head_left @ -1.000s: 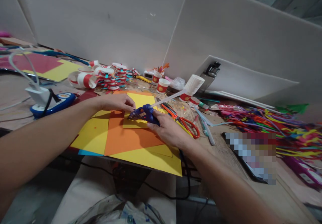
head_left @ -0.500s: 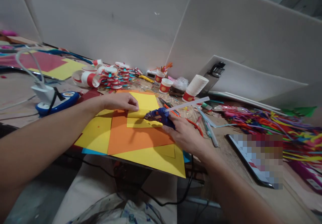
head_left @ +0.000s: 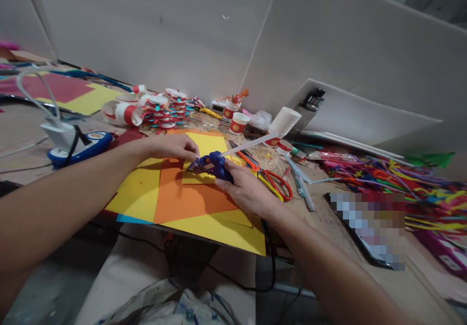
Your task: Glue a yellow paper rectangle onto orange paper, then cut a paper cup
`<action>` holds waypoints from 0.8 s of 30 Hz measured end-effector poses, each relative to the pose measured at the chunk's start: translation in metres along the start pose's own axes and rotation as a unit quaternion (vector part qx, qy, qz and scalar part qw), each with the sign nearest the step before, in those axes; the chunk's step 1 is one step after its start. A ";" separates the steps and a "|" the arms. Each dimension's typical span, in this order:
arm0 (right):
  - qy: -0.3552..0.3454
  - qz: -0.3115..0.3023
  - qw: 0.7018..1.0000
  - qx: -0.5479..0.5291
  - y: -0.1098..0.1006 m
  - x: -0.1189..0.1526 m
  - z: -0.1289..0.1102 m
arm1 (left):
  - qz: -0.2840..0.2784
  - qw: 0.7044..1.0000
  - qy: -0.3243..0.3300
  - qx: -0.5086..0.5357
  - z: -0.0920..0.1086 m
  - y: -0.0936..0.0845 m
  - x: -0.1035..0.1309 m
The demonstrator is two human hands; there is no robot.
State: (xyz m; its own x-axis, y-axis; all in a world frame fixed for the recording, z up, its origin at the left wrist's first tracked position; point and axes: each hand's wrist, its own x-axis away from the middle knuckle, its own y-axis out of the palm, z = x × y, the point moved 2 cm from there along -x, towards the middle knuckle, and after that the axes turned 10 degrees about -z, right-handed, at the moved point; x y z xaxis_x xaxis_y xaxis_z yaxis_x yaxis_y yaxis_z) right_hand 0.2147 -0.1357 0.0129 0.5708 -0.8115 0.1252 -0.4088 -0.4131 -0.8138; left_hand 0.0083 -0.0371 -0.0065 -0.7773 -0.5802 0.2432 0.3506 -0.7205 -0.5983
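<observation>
A blue hot glue gun (head_left: 216, 164) is in my right hand (head_left: 245, 187), its nozzle pointing left and a pale glue stick jutting from its back. The nozzle lies over the lower part of a small yellow paper (head_left: 208, 142), close to my left hand's fingertips. My left hand (head_left: 174, 146) is closed at that paper's left side, thumb and fingers together on it; the exact grip is partly hidden. Beneath lie an orange sheet (head_left: 182, 201) and larger yellow sheets (head_left: 133, 196).
Red-handled scissors (head_left: 279, 184) lie right of the papers. Behind stand stacked paper cups (head_left: 284, 123) and strip-covered cups (head_left: 160, 111). A blue power strip (head_left: 82, 150) sits left. Rightward are a tablet-like device (head_left: 359, 227) and colourful pipe cleaners (head_left: 379, 181).
My right hand has moved the glue gun left across the small yellow paper, nearer my left hand, uncovering more of the scissors. My left hand stays nearly in place.
</observation>
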 end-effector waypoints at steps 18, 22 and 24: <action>0.012 -0.001 1.000 -0.008 -0.009 0.010 0.004 | 0.005 1.000 -0.013 -0.024 0.000 0.000 0.000; -0.006 -0.002 1.000 -0.005 -0.001 -0.002 0.002 | -0.010 1.000 -0.015 -0.010 -0.003 0.000 -0.001; -0.005 -0.005 1.000 -0.005 0.000 -0.004 0.001 | -0.013 1.000 -0.017 -0.008 -0.003 0.000 -0.001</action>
State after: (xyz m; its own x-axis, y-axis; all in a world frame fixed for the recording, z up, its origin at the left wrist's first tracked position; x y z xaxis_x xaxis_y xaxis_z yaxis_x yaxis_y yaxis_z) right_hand 0.2130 -0.1316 0.0119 0.5829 -0.8024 0.1278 -0.4094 -0.4259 -0.8069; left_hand 0.0076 -0.0358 -0.0094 -0.7678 -0.5744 0.2838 0.3224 -0.7292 -0.6036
